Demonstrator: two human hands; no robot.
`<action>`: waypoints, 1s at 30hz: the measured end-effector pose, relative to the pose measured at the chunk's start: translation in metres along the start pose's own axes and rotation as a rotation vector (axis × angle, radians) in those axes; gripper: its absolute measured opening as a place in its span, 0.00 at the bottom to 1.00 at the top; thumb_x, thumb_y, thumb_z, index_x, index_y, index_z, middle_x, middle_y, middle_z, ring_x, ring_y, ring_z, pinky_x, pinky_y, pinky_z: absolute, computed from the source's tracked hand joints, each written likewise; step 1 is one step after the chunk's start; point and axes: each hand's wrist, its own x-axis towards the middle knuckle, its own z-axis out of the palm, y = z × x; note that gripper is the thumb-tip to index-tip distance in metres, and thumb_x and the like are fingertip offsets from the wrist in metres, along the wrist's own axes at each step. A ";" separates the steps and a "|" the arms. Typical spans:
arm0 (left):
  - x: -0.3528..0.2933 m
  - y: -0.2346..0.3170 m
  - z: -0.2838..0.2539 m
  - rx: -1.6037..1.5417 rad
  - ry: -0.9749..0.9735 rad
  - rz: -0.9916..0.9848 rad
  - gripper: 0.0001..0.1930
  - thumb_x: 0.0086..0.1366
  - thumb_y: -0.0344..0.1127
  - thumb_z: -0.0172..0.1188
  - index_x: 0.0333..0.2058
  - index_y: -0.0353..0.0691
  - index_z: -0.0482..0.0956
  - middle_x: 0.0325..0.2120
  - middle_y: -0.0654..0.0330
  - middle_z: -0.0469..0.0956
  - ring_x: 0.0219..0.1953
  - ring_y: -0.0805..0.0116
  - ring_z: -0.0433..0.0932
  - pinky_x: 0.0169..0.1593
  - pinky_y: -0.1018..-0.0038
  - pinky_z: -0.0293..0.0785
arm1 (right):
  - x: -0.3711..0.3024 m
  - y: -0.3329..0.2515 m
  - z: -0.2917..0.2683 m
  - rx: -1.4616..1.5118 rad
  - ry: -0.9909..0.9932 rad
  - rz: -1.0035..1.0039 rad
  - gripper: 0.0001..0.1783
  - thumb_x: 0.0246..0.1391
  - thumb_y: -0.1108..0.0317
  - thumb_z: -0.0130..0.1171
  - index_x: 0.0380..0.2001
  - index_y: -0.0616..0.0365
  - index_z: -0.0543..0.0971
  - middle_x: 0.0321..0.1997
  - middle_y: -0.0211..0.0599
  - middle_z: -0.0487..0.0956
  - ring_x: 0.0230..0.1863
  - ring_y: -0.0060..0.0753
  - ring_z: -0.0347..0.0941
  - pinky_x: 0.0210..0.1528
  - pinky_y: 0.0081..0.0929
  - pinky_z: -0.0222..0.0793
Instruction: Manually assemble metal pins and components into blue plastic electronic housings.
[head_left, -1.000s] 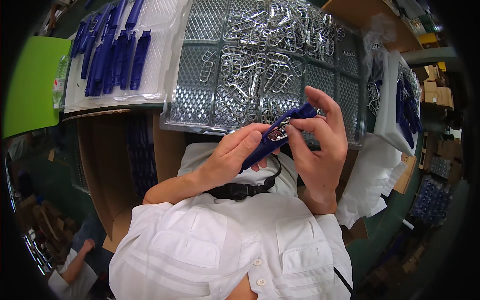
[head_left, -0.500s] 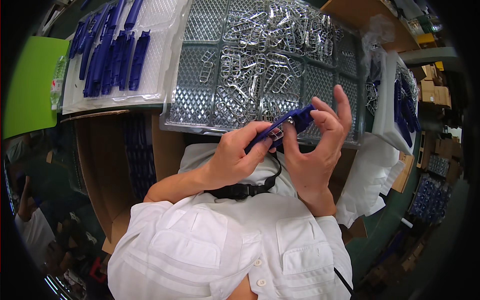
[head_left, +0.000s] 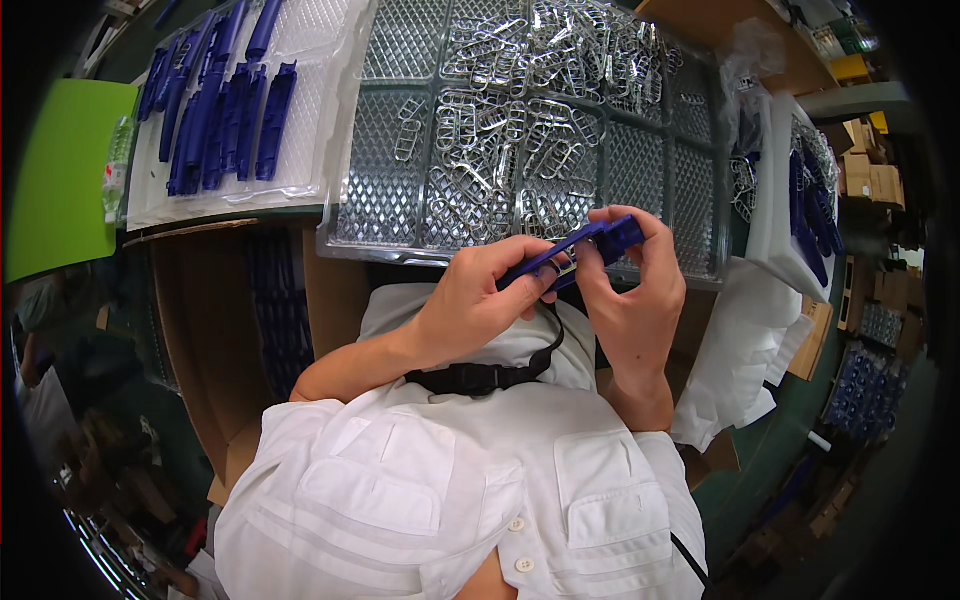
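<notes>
Both hands hold a long blue plastic part (head_left: 622,236) in front of my chest, tilted up toward the right. My left hand (head_left: 472,295) pinches its lower left end between thumb and fingers. The fingers of my right hand (head_left: 642,295) wrap round the upper right end, the thumb pressing into its hollow side. A small shiny metal piece (head_left: 562,266) sits in the part between the two hands, partly covered by fingers. Just beyond the hands lies a clear compartment tray (head_left: 385,246) with many wire-shaped metal clips (head_left: 480,165).
At the left, a white tray (head_left: 310,110) carries several blue plastic parts (head_left: 240,115). Beside it are a plastic bottle (head_left: 116,170) and a green sheet (head_left: 65,180). An open cardboard box (head_left: 200,330) stands below. White foam (head_left: 775,225) with blue parts is at the right.
My right hand's raised, spread fingers have closed round the blue part's upper end. The left hand keeps its pinch, nearly in place.
</notes>
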 end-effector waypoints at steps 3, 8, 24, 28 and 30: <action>0.001 0.000 0.000 -0.041 -0.005 -0.021 0.10 0.76 0.29 0.58 0.51 0.33 0.82 0.33 0.63 0.83 0.28 0.79 0.79 0.32 0.79 0.76 | -0.002 0.003 0.000 -0.004 0.017 0.006 0.22 0.52 0.77 0.73 0.50 0.60 0.79 0.42 0.37 0.86 0.39 0.37 0.85 0.42 0.31 0.80; 0.001 -0.002 0.001 0.101 0.054 0.011 0.10 0.77 0.29 0.57 0.52 0.32 0.80 0.32 0.62 0.83 0.29 0.80 0.78 0.32 0.80 0.76 | -0.001 -0.004 -0.008 0.222 -0.137 0.269 0.22 0.55 0.78 0.72 0.53 0.64 0.78 0.44 0.40 0.87 0.44 0.32 0.87 0.49 0.28 0.81; 0.002 -0.003 -0.003 -0.045 0.089 -0.038 0.11 0.76 0.26 0.58 0.53 0.31 0.74 0.37 0.59 0.84 0.31 0.80 0.80 0.32 0.80 0.77 | 0.006 0.018 0.006 0.670 -0.337 0.402 0.20 0.58 0.82 0.67 0.52 0.63 0.74 0.46 0.35 0.83 0.48 0.26 0.83 0.52 0.28 0.81; 0.003 -0.004 -0.011 -0.202 0.021 -0.100 0.11 0.74 0.26 0.60 0.53 0.33 0.76 0.41 0.60 0.84 0.39 0.76 0.84 0.35 0.78 0.82 | 0.013 0.019 0.006 0.808 -0.392 0.520 0.20 0.58 0.84 0.64 0.53 0.64 0.75 0.45 0.34 0.82 0.47 0.26 0.82 0.47 0.27 0.82; 0.004 -0.004 -0.016 -0.271 -0.017 -0.129 0.11 0.74 0.26 0.61 0.53 0.33 0.76 0.42 0.60 0.84 0.39 0.76 0.84 0.36 0.78 0.82 | 0.017 0.017 0.004 0.860 -0.439 0.579 0.20 0.58 0.84 0.64 0.54 0.65 0.75 0.44 0.34 0.82 0.46 0.26 0.82 0.46 0.27 0.83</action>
